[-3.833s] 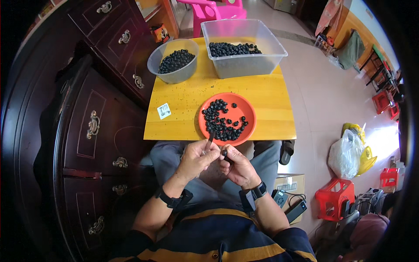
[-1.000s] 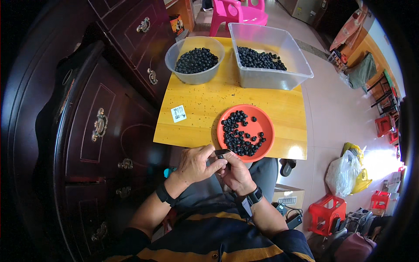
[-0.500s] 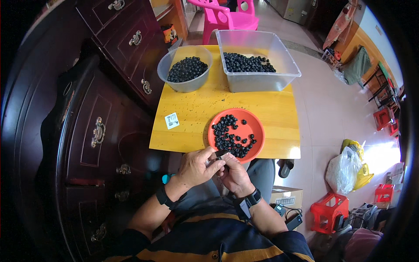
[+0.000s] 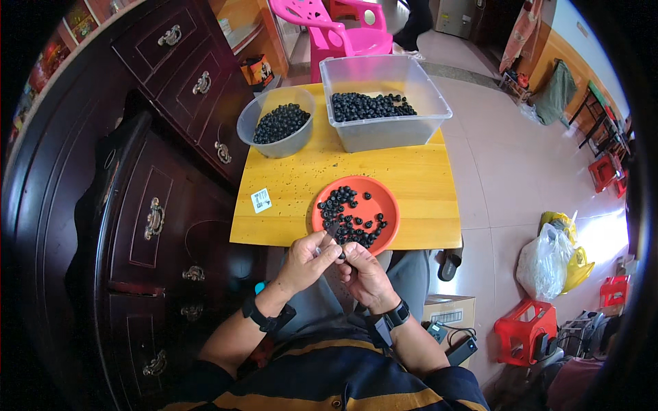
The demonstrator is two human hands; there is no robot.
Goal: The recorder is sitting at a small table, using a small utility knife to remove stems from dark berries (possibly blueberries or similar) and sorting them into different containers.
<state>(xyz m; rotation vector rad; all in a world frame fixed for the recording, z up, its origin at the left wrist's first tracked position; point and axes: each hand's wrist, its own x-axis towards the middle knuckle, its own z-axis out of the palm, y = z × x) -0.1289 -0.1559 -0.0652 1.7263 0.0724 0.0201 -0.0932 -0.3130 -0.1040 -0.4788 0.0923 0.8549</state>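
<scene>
My left hand (image 4: 303,264) and my right hand (image 4: 364,275) meet over my lap, just below the front edge of the yellow table (image 4: 418,185). The left hand pinches a thin dark tool (image 4: 332,230) that points up toward the orange plate (image 4: 384,205). The fingertips of the right hand pinch a small dark round fruit (image 4: 340,255), right against the left hand. Several more of these dark fruits lie on the plate. Both wrists wear dark bands.
At the back of the table stand a grey bowl (image 4: 296,142) and a clear plastic tub (image 4: 384,131), both holding dark fruits. A small white tag (image 4: 260,200) lies on the table's left. Dark wooden drawers (image 4: 151,205) stand to the left, a pink chair (image 4: 336,31) behind, bags and red stools at the right.
Both hands stay together at the table's front edge, with small finger movements. The view has shifted a little, so the table sits differently in the picture.
</scene>
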